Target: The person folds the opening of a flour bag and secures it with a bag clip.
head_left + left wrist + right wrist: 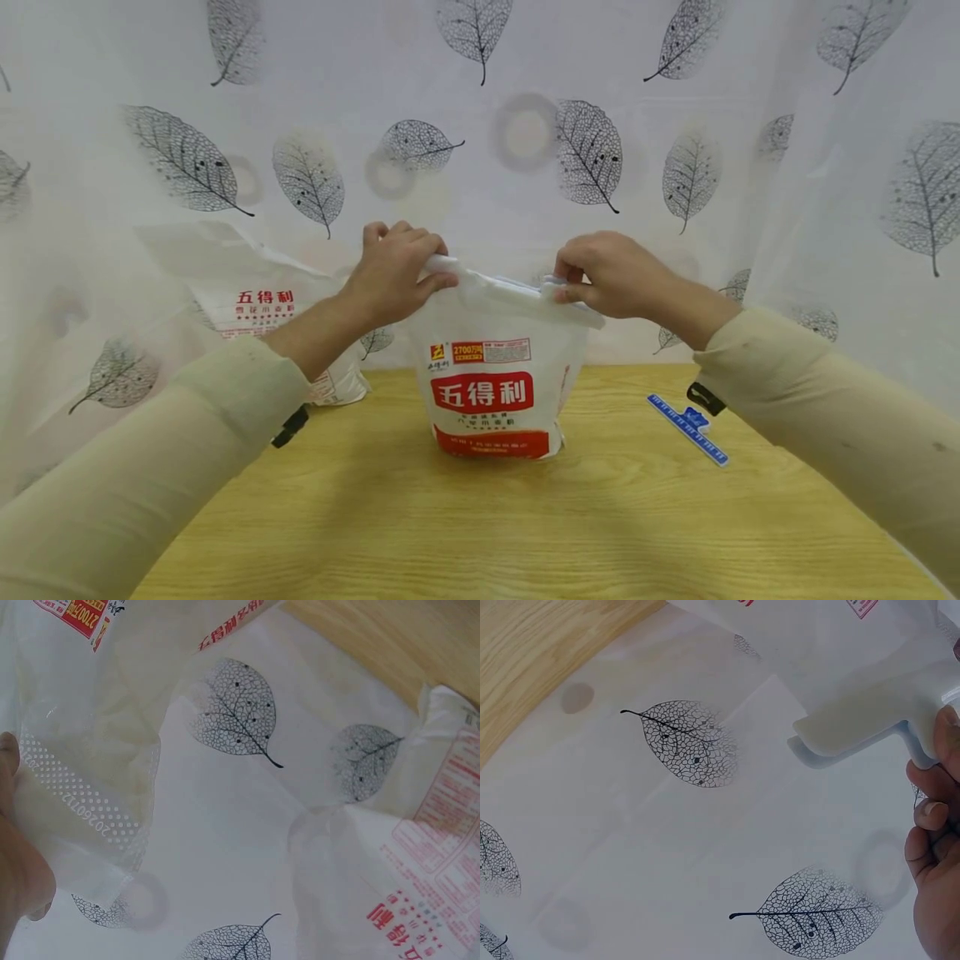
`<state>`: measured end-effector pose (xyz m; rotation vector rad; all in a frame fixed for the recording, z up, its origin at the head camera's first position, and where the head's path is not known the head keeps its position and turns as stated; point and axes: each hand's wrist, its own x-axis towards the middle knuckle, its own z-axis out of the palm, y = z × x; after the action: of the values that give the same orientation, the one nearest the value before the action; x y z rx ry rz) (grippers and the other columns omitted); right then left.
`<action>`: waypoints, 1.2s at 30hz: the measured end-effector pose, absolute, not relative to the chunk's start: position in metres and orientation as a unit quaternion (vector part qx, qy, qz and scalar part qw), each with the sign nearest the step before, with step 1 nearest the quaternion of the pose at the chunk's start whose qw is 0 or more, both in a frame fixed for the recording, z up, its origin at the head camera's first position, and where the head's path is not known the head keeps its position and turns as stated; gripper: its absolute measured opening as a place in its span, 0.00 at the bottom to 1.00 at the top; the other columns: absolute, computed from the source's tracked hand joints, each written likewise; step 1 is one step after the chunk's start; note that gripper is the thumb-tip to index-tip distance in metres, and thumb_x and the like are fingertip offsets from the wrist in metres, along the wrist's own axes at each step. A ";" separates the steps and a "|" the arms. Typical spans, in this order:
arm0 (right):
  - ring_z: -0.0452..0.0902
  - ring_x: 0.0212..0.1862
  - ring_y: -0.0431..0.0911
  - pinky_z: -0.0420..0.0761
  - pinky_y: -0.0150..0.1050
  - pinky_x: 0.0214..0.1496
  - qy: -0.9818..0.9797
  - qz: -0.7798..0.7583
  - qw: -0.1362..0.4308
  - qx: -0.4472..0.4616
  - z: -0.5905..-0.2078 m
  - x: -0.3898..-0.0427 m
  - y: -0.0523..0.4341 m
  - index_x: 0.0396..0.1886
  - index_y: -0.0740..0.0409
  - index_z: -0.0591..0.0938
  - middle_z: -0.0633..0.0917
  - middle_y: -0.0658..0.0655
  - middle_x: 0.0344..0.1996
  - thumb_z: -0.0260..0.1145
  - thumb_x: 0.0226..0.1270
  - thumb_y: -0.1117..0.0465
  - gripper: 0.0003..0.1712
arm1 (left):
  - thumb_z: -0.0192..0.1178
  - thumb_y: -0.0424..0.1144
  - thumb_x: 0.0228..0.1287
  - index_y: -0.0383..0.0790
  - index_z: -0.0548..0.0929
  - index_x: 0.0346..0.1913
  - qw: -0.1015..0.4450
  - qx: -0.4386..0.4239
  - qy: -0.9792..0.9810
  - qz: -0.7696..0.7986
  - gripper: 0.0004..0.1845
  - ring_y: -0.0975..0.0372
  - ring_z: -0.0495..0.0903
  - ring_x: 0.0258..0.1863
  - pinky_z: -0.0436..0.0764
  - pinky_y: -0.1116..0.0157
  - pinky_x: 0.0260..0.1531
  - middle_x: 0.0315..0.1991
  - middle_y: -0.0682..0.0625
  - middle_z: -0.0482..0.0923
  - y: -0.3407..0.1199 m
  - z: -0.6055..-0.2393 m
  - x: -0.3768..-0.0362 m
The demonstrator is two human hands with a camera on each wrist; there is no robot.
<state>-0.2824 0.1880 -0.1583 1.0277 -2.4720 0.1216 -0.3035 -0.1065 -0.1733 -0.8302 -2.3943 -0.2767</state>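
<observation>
A white flour bag (487,354) with red printing stands upright on the wooden table, its top drawn up between both hands. My left hand (397,271) pinches the bag's top left corner between thumb and curled fingers. Across the top edge lies a pale bag clip (870,712), a long bar with a handle that my right hand (615,273) pinches near the bag's right side. One bar end sticks out past the bag. How far the clip's two halves are pressed together I cannot tell. In the left wrist view, stamped digits show on the bag's top strip (82,802).
A second flour bag (262,304) stands behind my left forearm, at the table's back left. To the right lies a blue bag clip (688,429) on the wooden table (480,533). A white curtain (465,200) with leaf prints hangs behind the table.
</observation>
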 end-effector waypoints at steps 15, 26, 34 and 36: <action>0.78 0.35 0.48 0.79 0.45 0.43 -0.892 0.074 0.229 0.382 -0.151 -0.286 0.162 0.34 0.61 0.84 0.83 0.56 0.31 0.73 0.63 0.60 0.09 | 0.67 0.49 0.65 0.41 0.82 0.43 0.291 -0.319 -0.895 -0.111 0.15 0.51 0.76 0.48 0.56 0.43 0.62 0.43 0.47 0.84 -0.108 -0.173 -0.304; 0.78 0.44 0.51 0.80 0.47 0.51 -0.910 0.078 0.206 0.352 -0.160 -0.290 0.171 0.52 0.62 0.83 0.84 0.56 0.39 0.70 0.68 0.55 0.19 | 0.68 0.53 0.63 0.41 0.80 0.50 0.311 -0.309 -0.891 -0.117 0.22 0.49 0.73 0.52 0.57 0.44 0.60 0.50 0.44 0.81 -0.116 -0.175 -0.306; 0.76 0.42 0.51 0.79 0.47 0.48 -0.919 0.076 0.190 0.337 -0.171 -0.291 0.184 0.58 0.64 0.78 0.83 0.57 0.37 0.66 0.71 0.53 0.24 | 0.69 0.53 0.61 0.37 0.75 0.58 0.330 -0.278 -0.888 -0.157 0.30 0.46 0.69 0.56 0.59 0.44 0.59 0.56 0.40 0.74 -0.133 -0.182 -0.310; 0.76 0.41 0.50 0.79 0.48 0.47 -0.920 0.075 0.185 0.337 -0.174 -0.291 0.188 0.56 0.64 0.79 0.83 0.57 0.37 0.65 0.72 0.54 0.22 | 0.70 0.52 0.61 0.36 0.74 0.59 0.333 -0.269 -0.888 -0.168 0.32 0.45 0.68 0.56 0.59 0.43 0.59 0.58 0.38 0.73 -0.137 -0.183 -0.310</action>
<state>-0.2911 0.1880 -0.1738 0.9501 -2.5917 0.2125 -0.3100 -0.1366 -0.1834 -0.7021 -2.3195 -0.4398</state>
